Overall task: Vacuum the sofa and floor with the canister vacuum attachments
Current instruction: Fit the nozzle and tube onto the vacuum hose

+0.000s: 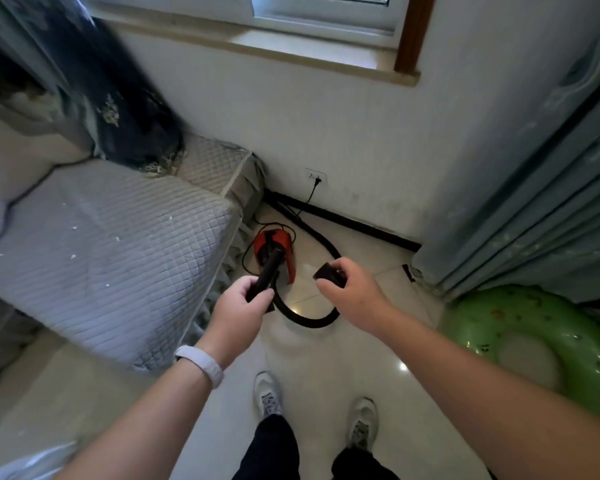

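A small red canister vacuum (284, 249) stands on the tiled floor by the sofa's corner. Its black hose (309, 318) loops over the floor in front of it. My left hand (238, 308) grips the black wand (267, 271) at the hose's end, pointing toward the canister. My right hand (350, 289) pinches a small black nozzle attachment (329, 271), held apart from the wand's tip. The grey quilted sofa (118, 244) fills the left side, with white crumbs scattered on its seat.
The vacuum's cord runs to a wall socket (316, 176) under the window. A blue curtain (534, 202) hangs at the right, with a green inflatable ring (541, 344) on the floor below it. A dark cushion (118, 109) leans on the sofa back. My feet (267, 396) stand on pale tiles.
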`<state>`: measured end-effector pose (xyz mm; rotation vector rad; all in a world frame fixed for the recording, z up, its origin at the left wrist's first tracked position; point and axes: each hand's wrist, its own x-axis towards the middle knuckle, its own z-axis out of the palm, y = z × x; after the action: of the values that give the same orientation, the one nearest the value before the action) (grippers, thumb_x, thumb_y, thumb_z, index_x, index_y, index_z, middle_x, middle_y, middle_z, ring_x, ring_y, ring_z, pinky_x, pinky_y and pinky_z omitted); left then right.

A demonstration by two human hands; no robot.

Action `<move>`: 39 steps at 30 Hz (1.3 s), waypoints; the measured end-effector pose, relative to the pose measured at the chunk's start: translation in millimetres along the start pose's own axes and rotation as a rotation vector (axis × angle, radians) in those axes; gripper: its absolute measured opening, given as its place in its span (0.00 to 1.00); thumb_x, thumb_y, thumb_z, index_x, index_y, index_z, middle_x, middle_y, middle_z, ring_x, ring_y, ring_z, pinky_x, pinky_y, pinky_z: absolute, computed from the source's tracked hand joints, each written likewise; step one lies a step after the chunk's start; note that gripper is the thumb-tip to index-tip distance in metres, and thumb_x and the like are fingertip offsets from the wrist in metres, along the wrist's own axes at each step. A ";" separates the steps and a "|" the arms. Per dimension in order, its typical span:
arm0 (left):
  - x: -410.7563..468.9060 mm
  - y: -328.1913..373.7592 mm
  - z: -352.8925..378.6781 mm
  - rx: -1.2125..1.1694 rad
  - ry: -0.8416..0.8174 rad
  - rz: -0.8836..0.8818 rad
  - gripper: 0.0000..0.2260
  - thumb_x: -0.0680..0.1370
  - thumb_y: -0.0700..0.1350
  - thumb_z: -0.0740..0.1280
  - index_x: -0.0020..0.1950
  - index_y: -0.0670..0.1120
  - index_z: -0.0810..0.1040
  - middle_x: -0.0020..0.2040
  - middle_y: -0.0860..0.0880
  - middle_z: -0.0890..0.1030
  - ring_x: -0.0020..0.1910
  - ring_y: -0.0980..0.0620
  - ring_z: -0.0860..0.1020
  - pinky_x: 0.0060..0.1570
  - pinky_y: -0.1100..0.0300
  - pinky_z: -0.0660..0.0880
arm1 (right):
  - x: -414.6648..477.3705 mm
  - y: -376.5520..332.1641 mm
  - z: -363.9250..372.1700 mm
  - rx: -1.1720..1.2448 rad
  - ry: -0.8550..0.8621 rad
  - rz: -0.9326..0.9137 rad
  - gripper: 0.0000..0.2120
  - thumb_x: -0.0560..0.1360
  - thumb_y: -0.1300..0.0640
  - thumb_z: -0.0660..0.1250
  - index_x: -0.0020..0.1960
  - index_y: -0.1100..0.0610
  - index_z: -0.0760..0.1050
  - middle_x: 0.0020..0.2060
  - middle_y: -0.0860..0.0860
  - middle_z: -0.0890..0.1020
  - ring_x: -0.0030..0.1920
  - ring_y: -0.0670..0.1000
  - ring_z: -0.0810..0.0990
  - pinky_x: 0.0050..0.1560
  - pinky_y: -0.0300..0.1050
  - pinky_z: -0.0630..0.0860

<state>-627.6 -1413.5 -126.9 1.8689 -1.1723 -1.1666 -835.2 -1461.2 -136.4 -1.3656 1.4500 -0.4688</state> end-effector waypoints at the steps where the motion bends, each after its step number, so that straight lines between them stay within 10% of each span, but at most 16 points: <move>1: 8.9 -1.7 2.4 -0.012 -0.020 -0.005 0.03 0.80 0.44 0.67 0.46 0.47 0.79 0.35 0.50 0.75 0.33 0.51 0.73 0.38 0.53 0.71 | 6.2 1.6 2.4 -0.004 0.000 0.020 0.10 0.77 0.46 0.68 0.55 0.49 0.74 0.43 0.50 0.81 0.43 0.52 0.80 0.44 0.52 0.78; 18: 185.9 -98.8 14.2 -0.045 -0.241 -0.165 0.08 0.81 0.49 0.65 0.48 0.44 0.77 0.36 0.46 0.74 0.34 0.49 0.71 0.39 0.52 0.70 | 133.4 39.9 63.5 0.078 0.231 0.297 0.07 0.78 0.48 0.68 0.53 0.47 0.73 0.43 0.46 0.80 0.38 0.48 0.78 0.36 0.42 0.74; 39: 370.0 -363.0 229.8 -0.031 -0.127 -0.213 0.07 0.81 0.46 0.66 0.55 0.45 0.79 0.40 0.47 0.78 0.35 0.51 0.76 0.40 0.54 0.77 | 369.6 377.8 158.1 0.001 0.107 0.232 0.11 0.77 0.47 0.70 0.58 0.47 0.73 0.46 0.44 0.81 0.43 0.43 0.80 0.39 0.38 0.74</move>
<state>-632.0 -1618.8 -655.5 1.9567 -1.0331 -1.4311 -813.2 -1631.2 -660.8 -1.1676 1.6728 -0.3966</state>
